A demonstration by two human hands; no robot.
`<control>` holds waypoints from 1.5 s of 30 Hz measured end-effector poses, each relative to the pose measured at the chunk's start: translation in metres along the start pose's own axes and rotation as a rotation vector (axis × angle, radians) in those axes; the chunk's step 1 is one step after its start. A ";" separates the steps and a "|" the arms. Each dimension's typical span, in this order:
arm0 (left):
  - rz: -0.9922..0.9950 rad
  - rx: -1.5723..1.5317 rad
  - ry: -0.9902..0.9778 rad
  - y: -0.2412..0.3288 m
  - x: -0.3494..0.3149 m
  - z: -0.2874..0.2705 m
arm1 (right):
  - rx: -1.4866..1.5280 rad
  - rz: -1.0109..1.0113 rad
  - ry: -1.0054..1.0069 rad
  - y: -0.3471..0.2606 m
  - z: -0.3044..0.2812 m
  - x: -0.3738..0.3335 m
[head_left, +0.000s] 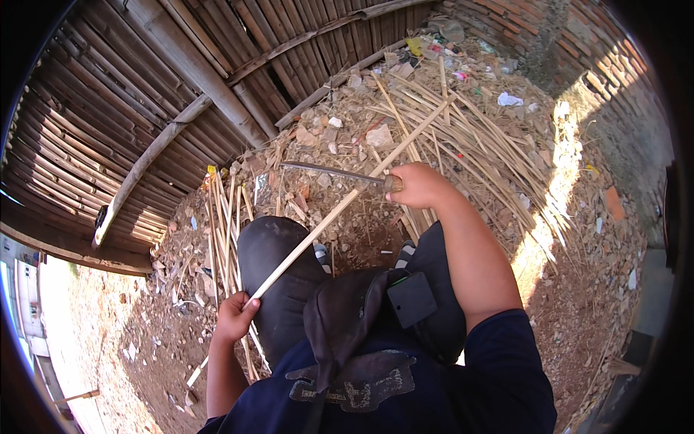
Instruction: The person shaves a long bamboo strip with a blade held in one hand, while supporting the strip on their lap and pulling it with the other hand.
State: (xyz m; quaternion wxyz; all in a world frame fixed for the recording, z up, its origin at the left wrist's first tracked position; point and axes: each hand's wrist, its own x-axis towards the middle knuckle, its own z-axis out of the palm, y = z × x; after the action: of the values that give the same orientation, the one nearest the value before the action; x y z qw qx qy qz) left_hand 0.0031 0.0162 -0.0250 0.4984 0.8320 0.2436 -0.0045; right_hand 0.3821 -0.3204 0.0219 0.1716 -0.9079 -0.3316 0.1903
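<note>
My left hand is closed around the lower part of a long pale bamboo strip, near my left knee. The strip slants up and away to the right, past my right hand. In my right hand is the handle of a knife, its long narrow blade pointing left. Blade and strip cross just left of my right fist; whether the edge bites into the strip I cannot tell. My right fingers are partly hidden behind the back of the hand.
Many split bamboo strips lie in a pile at the far right. Another bundle of strips lies beside my left knee. Rubble and litter cover the ground. A bamboo-slat structure rises at the left, a brick wall at the right.
</note>
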 end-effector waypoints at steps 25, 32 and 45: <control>-0.027 -0.081 -0.022 -0.012 0.001 -0.001 | -0.023 0.005 0.046 -0.009 -0.003 -0.007; -0.048 -0.085 -0.034 -0.005 0.000 -0.001 | 0.015 0.023 0.044 -0.008 -0.003 -0.009; -0.044 -0.112 -0.045 -0.009 0.000 -0.002 | 0.033 -0.011 0.045 -0.006 -0.003 -0.009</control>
State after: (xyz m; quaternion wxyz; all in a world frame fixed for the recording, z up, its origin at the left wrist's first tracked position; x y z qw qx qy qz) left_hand -0.0010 0.0215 -0.0318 0.5492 0.7970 0.2505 -0.0205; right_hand 0.3746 -0.3227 0.0293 0.1951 -0.9072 -0.3295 0.1742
